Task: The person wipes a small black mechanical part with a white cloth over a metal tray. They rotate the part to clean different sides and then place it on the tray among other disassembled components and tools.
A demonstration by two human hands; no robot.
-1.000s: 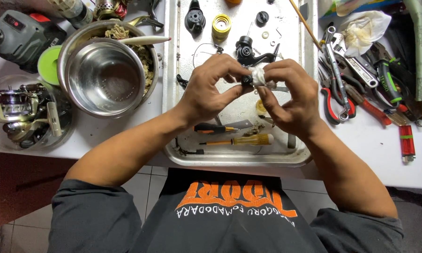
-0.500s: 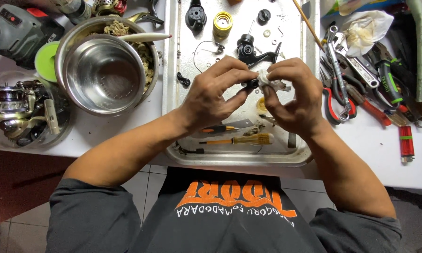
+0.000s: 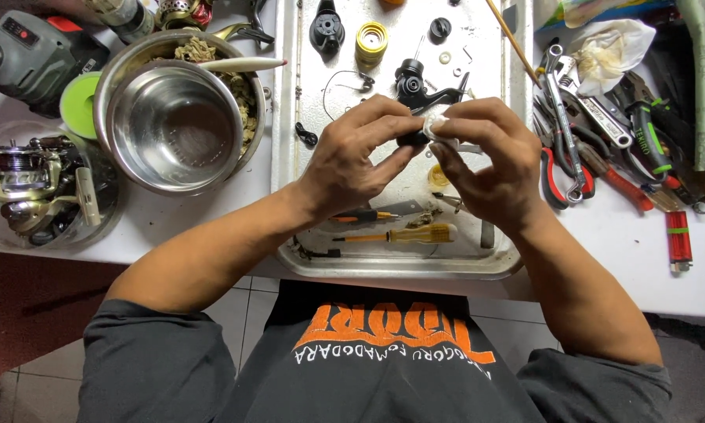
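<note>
Over the metal tray (image 3: 290, 157), the left hand (image 3: 352, 160) is pinching a small black part (image 3: 412, 139) while the right hand (image 3: 489, 168) is pressing a white cloth (image 3: 439, 129) against it, fingers closed tight.

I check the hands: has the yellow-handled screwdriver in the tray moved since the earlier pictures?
No. The yellow-handled screwdriver lies in the same spot near the metal tray's front rim.

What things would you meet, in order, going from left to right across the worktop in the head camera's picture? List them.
Fishing reel → green lid → steel bowl → metal tray → left hand → small black part → right hand → red-handled pliers → red lighter.
</note>
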